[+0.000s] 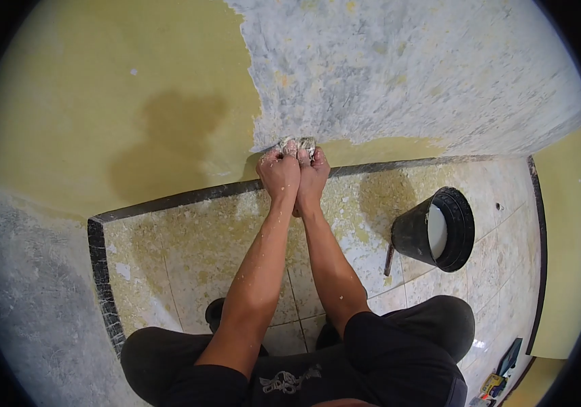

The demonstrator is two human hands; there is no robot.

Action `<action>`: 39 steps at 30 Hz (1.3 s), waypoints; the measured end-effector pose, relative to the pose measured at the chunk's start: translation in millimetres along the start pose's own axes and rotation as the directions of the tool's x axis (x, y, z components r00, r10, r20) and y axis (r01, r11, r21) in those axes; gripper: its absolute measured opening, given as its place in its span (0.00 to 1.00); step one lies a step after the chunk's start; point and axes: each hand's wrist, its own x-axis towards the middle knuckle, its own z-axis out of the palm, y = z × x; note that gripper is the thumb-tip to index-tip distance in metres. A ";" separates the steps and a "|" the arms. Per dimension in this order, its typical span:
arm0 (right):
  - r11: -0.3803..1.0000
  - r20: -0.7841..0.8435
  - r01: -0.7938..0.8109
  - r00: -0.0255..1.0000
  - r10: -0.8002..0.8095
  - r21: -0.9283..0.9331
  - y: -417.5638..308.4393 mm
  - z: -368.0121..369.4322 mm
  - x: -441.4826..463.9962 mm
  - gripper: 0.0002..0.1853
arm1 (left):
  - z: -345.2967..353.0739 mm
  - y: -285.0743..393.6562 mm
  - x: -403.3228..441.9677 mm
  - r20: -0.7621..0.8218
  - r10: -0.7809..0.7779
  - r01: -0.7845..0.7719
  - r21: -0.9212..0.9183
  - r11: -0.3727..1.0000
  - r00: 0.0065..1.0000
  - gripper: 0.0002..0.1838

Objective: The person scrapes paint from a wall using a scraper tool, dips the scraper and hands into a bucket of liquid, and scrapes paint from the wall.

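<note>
My left hand [280, 175] and my right hand [313, 175] are pressed side by side, fingers closed around a scraper [307, 144]. Only the scraper's short, paint-crusted end shows above my fingers; its handle is hidden in my grip. It sits against the wall low down, where yellow-green paint [195, 54] borders a bare, mottled grey-white patch [372, 74]. Small paint flakes cling to both hands and forearms.
Paint flakes [189, 230] litter the tiled floor below a dark skirting strip [216, 190]. To the right, a black bucket [413, 234] holds whitish liquid [437, 232], with a brown stick [389, 260] beside it. Several small items [494, 385] lie at the lower right.
</note>
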 end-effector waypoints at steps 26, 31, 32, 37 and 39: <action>0.995 -0.026 -0.095 0.995 0.096 0.032 40.4 -19.0 -0.5 0.02 | 19.9 -47.9 -0.4 0.009 -0.088 0.088 0.026 0.996 0.996 0.20; 0.992 0.000 -0.119 0.993 0.119 0.045 37.6 -16.8 -1.3 0.01 | 15.0 -41.4 -0.4 0.020 -0.035 0.033 0.080 0.996 0.999 0.15; 0.991 -0.008 -0.123 0.992 0.123 0.050 35.2 -16.2 -1.0 0.01 | 14.2 -37.1 -0.8 0.016 -0.038 0.036 0.078 0.996 0.999 0.15; 0.998 -0.004 -0.057 0.998 0.057 -0.033 34.4 -17.3 0.2 0.02 | 16.1 -37.1 -1.9 -0.021 -0.041 0.042 0.030 0.999 0.999 0.15; 0.999 -0.019 -0.021 1.000 0.020 -0.025 26.3 -10.3 9.7 0.03 | 16.8 -28.9 9.0 -0.061 0.112 -0.112 0.001 0.994 0.992 0.15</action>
